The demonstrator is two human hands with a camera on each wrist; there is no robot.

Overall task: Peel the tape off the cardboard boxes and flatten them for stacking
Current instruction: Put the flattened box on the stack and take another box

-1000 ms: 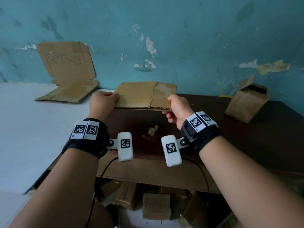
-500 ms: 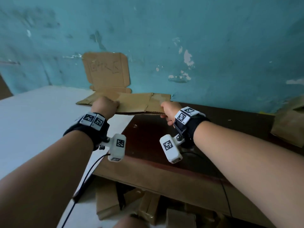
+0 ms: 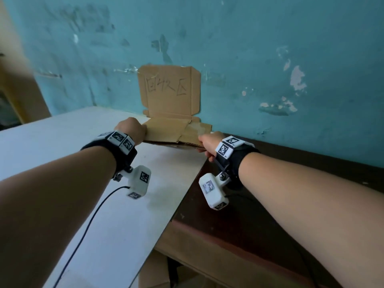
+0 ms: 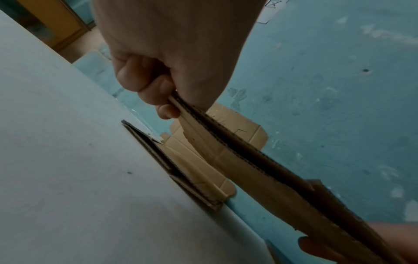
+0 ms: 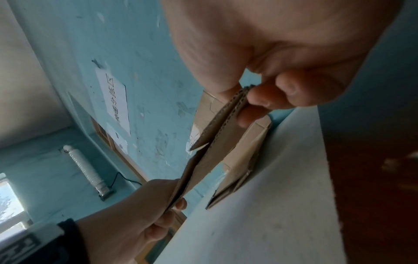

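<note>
Both ends pinched: left hand (image 3: 131, 129) gripping one side of the flattened brown corrugated cardboard box (image 3: 174, 133), right hand (image 3: 209, 142) clamped on the other, thumbs on top and fingers (image 5: 260, 101) curled under. Held level just above the flat brown cardboard pile (image 4: 192, 171) on the white tabletop (image 3: 62, 146), right by the teal wall (image 3: 270, 59). So flattened already, probably just needs dropping onto the stack. No tape visible on it. More boxes left? Can't tell.
</note>
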